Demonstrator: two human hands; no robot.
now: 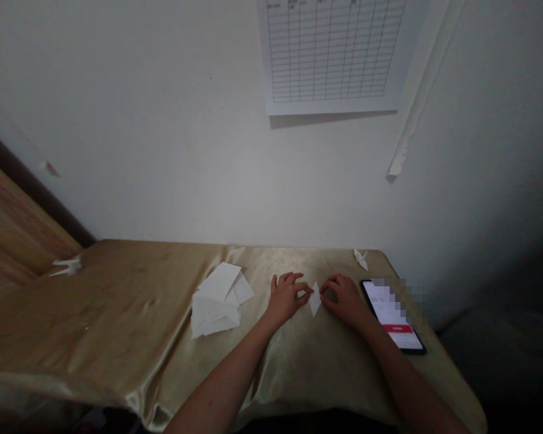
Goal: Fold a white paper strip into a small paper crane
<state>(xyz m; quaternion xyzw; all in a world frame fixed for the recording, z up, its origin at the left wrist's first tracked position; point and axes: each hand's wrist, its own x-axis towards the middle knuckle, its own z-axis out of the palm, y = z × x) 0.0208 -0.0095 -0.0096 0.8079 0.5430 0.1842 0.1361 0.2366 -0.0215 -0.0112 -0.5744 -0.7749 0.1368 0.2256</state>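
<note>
A small white folded paper (315, 300), diamond-shaped, lies between my two hands over the gold tablecloth. My left hand (290, 294) pinches its left corner between thumb and forefinger, the other fingers bent above. At the opposite corner, my right hand (342, 296) has thumb and forefinger closed on the edge. Left of my left hand rests a loose pile of white paper sheets (217, 301), overlapping at odd angles. Beyond my right hand, near the back edge, sits a small folded paper crane (361, 259).
A phone (391, 319) with a lit screen lies right of my right forearm. The gold tablecloth (117, 301) covers the table, with creases at left. Another white folded paper piece (67, 266) is at the far left. A printed chart (332, 54) hangs on the wall behind.
</note>
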